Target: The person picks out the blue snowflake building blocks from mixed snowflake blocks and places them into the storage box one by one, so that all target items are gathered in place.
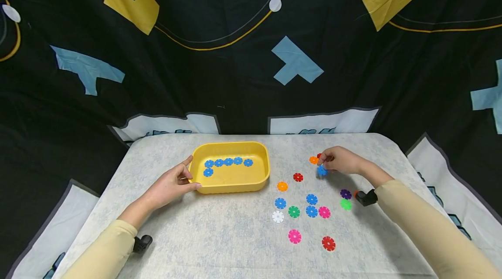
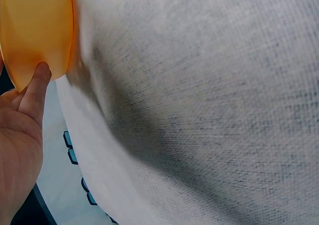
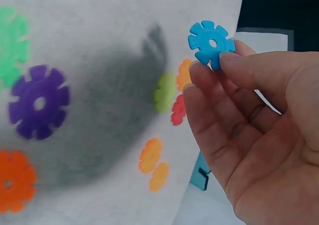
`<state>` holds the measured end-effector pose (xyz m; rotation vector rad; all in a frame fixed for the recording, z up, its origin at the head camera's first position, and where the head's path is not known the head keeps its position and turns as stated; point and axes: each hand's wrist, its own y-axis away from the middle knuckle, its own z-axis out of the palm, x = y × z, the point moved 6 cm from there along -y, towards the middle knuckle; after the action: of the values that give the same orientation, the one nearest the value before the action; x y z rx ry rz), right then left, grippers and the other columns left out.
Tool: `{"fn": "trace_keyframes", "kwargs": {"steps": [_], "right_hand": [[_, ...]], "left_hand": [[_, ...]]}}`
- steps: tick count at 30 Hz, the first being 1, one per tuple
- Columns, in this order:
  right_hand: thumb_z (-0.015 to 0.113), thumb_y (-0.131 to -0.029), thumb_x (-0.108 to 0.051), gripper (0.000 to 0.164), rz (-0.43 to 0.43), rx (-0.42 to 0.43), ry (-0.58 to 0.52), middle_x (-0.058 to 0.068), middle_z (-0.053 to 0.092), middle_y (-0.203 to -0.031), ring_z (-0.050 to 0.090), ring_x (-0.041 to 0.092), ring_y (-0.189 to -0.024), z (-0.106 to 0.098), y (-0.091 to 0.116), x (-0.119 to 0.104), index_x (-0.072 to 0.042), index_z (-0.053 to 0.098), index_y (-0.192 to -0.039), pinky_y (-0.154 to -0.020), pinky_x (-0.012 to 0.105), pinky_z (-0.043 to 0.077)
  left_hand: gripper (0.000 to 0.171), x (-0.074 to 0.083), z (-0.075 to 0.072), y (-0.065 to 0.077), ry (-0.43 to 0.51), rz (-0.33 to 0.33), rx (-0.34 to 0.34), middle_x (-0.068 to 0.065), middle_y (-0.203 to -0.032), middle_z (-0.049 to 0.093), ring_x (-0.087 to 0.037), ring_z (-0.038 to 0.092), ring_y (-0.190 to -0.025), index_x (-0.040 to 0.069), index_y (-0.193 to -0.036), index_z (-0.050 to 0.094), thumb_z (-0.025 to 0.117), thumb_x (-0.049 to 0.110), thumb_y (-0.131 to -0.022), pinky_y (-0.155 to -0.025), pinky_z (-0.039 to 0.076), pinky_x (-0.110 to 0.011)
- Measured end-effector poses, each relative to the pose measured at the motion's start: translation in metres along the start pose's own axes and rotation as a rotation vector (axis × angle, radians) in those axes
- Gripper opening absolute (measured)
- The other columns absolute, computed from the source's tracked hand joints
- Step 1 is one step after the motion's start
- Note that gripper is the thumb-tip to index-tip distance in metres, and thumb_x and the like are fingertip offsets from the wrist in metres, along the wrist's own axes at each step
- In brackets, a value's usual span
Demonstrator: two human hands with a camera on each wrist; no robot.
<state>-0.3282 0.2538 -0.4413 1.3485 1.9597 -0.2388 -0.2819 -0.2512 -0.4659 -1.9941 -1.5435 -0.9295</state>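
Observation:
My right hand pinches a blue notched plastic disc between thumb and fingers, above the right part of the table. In the right wrist view the disc stands out past the fingertips. A yellow plastic basket sits left of the middle, with several blue discs inside, mostly in a row along its back. My left hand grips the basket's left end, thumb at the near corner and fingers along the side. In the left wrist view, a fingertip presses the basket wall.
Loose discs lie right of the basket: blue, pink, red, white, green and orange. A purple disc lies below the right hand. Pale cloth covers the table; a black curtain hangs behind.

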Motion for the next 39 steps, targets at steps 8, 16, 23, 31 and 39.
{"fn": "trace_keyframes", "kwargs": {"steps": [8,16,23,31,39], "right_hand": [[0.058,-0.101,0.0,0.013,-0.031,0.003,-0.046,0.011,0.069,-0.095,0.061,0.034,-0.083,-0.008,-0.013,-0.018,0.001,0.069,-0.109,-0.08,0.048,0.055],[0.058,-0.103,-0.005,0.018,-0.056,-0.004,-0.097,0.017,0.068,-0.101,0.062,0.034,-0.089,-0.02,-0.032,-0.042,0.002,0.068,-0.116,-0.083,0.038,0.056],[0.061,-0.103,-0.008,0.018,-0.051,-0.032,-0.196,0.016,0.071,-0.108,0.066,0.029,-0.092,-0.03,-0.052,-0.069,0.001,0.069,-0.117,-0.093,0.043,0.056],[0.063,-0.103,-0.009,0.017,-0.059,-0.06,-0.193,0.014,0.072,-0.108,0.065,0.03,-0.092,-0.038,-0.079,-0.11,-0.002,0.072,-0.116,-0.089,0.038,0.058],[0.065,-0.101,-0.008,0.016,-0.07,-0.115,-0.207,0.012,0.071,-0.114,0.066,0.031,-0.097,-0.029,-0.112,-0.149,-0.004,0.073,-0.114,-0.095,0.045,0.055]], "left_hand": [[0.055,-0.001,0.0,-0.001,0.005,-0.002,-0.003,-0.005,-0.169,0.02,-0.024,0.066,-0.115,0.009,-0.104,0.056,0.083,0.052,-0.083,-0.096,0.052,-0.037],[0.054,-0.003,0.0,0.0,0.013,-0.012,0.0,-0.005,-0.17,0.02,-0.027,0.064,-0.12,0.009,-0.104,0.056,0.082,0.052,-0.084,-0.1,0.051,-0.043],[0.054,-0.003,0.0,0.0,0.022,-0.012,0.003,-0.005,-0.169,0.021,-0.029,0.061,-0.125,0.007,-0.106,0.055,0.083,0.049,-0.085,-0.102,0.05,-0.045],[0.052,-0.001,-0.001,0.0,0.024,-0.003,0.01,-0.006,-0.169,0.022,-0.026,0.063,-0.121,0.008,-0.105,0.055,0.084,0.047,-0.085,-0.1,0.051,-0.044],[0.055,-0.002,-0.002,0.0,0.021,0.022,0.016,-0.004,-0.169,0.023,-0.024,0.063,-0.121,0.009,-0.105,0.056,0.083,0.052,-0.083,-0.1,0.051,-0.042]]}}
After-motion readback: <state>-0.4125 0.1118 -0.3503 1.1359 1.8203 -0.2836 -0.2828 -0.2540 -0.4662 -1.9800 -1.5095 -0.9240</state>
